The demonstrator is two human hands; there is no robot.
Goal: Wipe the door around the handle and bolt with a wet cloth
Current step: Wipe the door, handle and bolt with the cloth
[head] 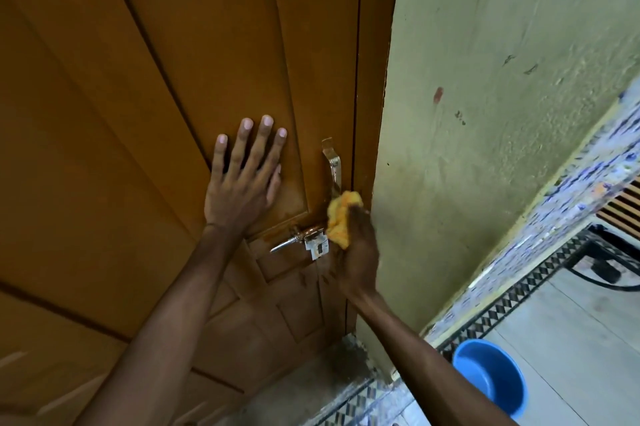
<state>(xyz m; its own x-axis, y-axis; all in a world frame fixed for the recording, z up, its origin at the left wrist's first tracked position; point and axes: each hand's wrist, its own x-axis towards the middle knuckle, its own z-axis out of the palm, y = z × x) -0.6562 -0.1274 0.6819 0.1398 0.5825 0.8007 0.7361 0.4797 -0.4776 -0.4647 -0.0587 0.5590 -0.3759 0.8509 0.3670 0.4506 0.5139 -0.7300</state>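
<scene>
- Head view, centre of the frame: I have the left hand [242, 180] spread wide and flat on the brown door [156, 79], palm down, holding nothing, just left of the metal handle [331, 162].
- Head view, lower centre: the right hand [356, 245] is closed around a bunched yellow cloth [341, 218], which it presses against the door's edge strip between the foot of the handle and the bolt [301, 240]. The cloth touches or nearly touches the bolt's plate; I cannot tell which.
- The cloth looks soft and limp, easy to wad and easy to lose a corner of. I judge it best kept balled in the palm with the fingers behind it, so a padded face meets the wood.
- The bolt's rod sticks out toward the lower left, and its plate looks worn with hard edges. I would expect the cloth to snag there and would work around it.
- The wood around the bolt shows a darker, glossy patch, probably wet, so this area seems partly wiped.
- Head view, lower right of the frame: a blue basin [491, 377] sits on the tiled floor [571, 321], well apart from the door, beside the green wall [485, 79].
</scene>
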